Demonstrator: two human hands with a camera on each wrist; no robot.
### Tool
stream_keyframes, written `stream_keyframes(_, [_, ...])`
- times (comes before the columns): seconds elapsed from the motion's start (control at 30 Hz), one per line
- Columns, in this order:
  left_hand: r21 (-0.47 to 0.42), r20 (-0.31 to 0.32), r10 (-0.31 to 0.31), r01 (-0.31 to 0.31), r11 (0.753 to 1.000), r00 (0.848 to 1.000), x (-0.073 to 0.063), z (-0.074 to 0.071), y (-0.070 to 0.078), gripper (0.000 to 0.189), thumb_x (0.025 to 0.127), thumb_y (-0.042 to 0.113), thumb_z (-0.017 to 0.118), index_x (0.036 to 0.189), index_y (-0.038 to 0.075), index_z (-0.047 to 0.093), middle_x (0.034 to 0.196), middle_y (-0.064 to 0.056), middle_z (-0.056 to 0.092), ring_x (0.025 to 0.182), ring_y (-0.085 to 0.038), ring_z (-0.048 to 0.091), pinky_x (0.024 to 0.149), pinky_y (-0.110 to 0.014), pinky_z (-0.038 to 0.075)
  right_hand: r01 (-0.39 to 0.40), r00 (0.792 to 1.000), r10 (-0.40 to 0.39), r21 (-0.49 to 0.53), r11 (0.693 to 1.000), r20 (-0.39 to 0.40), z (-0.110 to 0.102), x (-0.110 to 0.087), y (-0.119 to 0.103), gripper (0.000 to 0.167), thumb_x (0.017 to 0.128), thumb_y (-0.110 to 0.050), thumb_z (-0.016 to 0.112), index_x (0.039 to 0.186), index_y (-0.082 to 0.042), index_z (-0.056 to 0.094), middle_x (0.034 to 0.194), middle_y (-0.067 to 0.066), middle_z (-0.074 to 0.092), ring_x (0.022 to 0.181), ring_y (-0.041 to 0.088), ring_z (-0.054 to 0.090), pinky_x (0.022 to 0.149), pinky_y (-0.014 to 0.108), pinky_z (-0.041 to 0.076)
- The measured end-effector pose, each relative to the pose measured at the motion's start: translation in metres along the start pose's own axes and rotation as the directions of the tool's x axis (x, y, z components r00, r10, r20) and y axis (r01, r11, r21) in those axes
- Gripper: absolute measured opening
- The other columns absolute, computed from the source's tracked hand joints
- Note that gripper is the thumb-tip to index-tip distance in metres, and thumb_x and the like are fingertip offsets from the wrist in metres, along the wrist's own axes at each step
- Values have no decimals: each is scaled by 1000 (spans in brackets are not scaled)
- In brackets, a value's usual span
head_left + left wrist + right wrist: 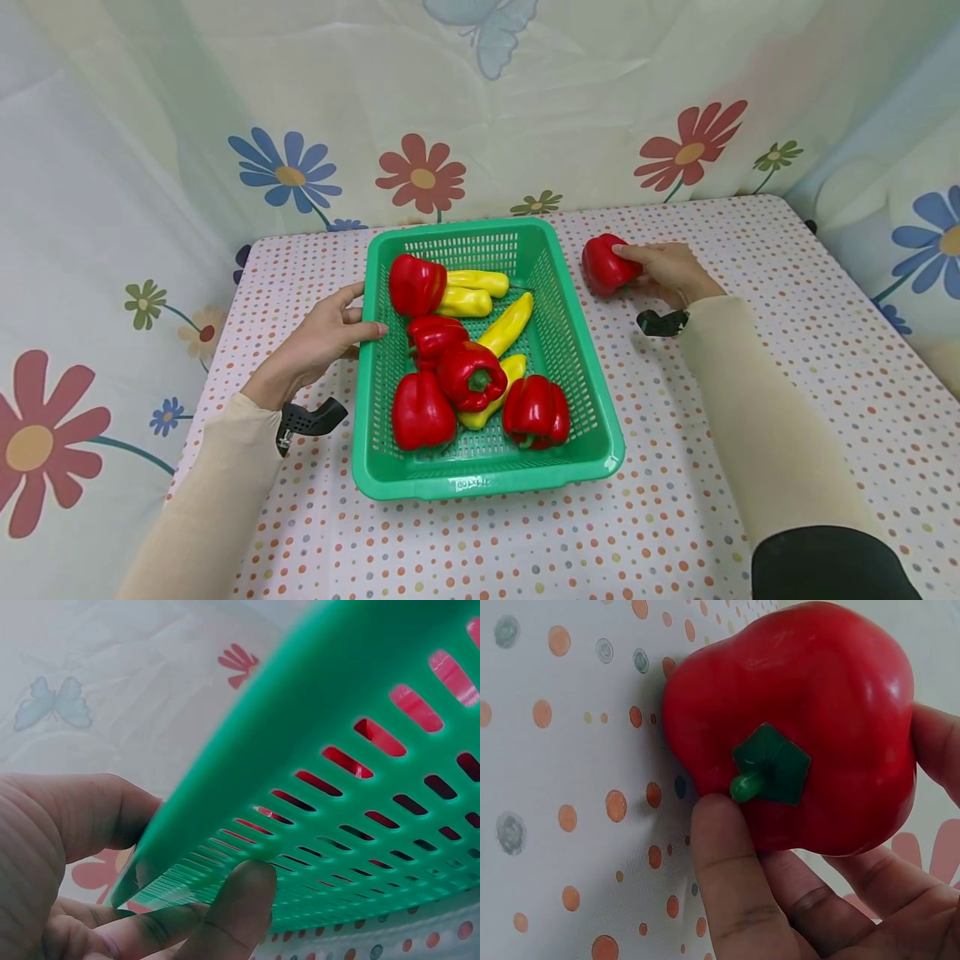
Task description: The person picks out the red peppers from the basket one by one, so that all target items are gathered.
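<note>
A green plastic basket (487, 482) with slotted walls stands on the table. My left hand (318, 337) grips its left rim, the thumb hooked over the edge and the fingers against the outside of the wall (300, 817). Inside lie several red bell peppers (423, 412) and several long yellow peppers (506, 325), some overlapping. To the right of the basket, my right hand (667, 271) holds another red bell pepper (606, 265) at the tabletop. The right wrist view shows this pepper's green stem (769, 769) facing the camera, with fingers and thumb around its sides.
A dotted cloth (675, 517) covers the table. Behind it and at the sides hangs a curtain (570, 125) printed with flowers and a butterfly. Black wrist mounts (311, 419) are on both forearms.
</note>
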State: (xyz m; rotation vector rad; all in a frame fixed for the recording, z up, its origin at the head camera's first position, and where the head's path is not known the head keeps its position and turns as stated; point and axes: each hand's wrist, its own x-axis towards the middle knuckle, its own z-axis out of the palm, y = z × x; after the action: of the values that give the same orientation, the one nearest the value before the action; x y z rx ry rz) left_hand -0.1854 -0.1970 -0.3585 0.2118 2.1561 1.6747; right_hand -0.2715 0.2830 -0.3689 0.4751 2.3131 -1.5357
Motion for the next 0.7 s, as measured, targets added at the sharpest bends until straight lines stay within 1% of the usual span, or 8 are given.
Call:
stream_keyframes(0.17, [3,-1,4,-4,1000,1000,0,0,-1,81,100,4,64,166,6,17,128,-33,66,93,-31,77,79,-47,66,-11,1000,11,-21,1000,-1,1,-1,-2,92,100,-53,63,164,0,24,162,23,36,139,42,44,113,46,48])
stream_keyframes(0.43, [1,5,2,-2,1000,1000,0,-1,-1,81,100,4,64,166,6,17,127,-33,67,94,-32,77,79,-46,66,-40,999,41,-82,996,8,1,-3,-7,96,100,-54,63,163,3,17,162,26,33,138,44,44,112,48,49])
stream_keyframes(0.7, [0,8,3,-3,1000,1000,1,-1,0,80,100,4,64,166,7,18,126,-33,67,93,-32,77,79,-46,66,-44,999,43,-130,990,-8,0,-6,-9,92,102,-55,58,162,4,21,160,27,36,135,46,48,110,48,51])
